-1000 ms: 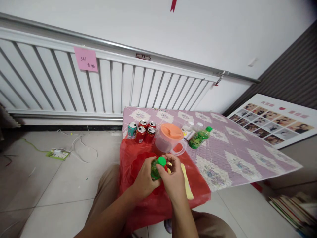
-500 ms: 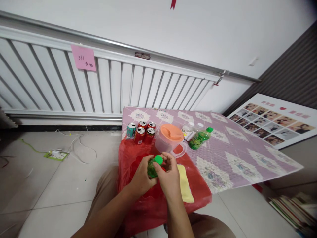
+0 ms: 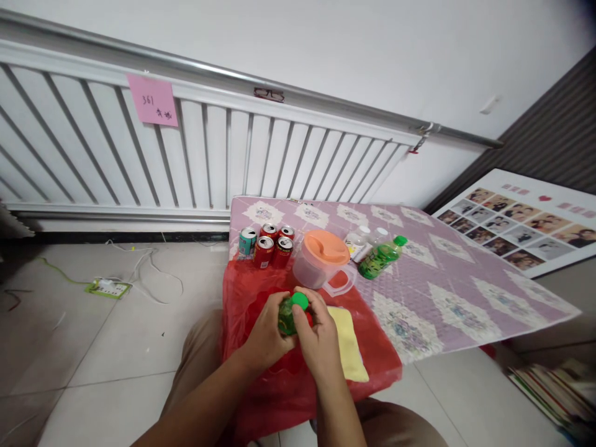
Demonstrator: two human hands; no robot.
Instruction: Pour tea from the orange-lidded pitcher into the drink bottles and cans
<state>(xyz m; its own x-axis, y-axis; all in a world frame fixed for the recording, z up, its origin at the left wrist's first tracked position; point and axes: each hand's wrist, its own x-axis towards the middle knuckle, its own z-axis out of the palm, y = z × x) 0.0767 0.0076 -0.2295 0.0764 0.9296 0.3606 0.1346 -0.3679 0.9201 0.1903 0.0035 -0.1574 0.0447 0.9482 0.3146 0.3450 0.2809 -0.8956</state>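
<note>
A green plastic bottle (image 3: 285,318) with a bright green cap (image 3: 299,302) is held over the red plastic sheet (image 3: 261,403). My left hand (image 3: 267,332) is wrapped round its body from the left. From the right, my right hand (image 3: 317,326) closes on the upper part, its thumb and fingers at the cap. The bottle's lower end is hidden by my hands. Just beyond them stands a clear pitcher (image 3: 310,273) with an orange lid (image 3: 326,247). A folded yellow cloth (image 3: 350,347) lies on the sheet beside my right hand.
Several red cans (image 3: 264,251) and a teal can (image 3: 247,242) stand left of the pitcher. Another green bottle (image 3: 379,257) and clear bottles (image 3: 361,236) lie to its right on the flowered tablecloth (image 3: 419,298). A radiator (image 3: 195,149) runs behind; a power strip (image 3: 108,288) lies on the floor.
The view has shifted slightly. My right hand's fingers have drawn in closer round the bottle's cap; my left hand keeps its grip on the body.
</note>
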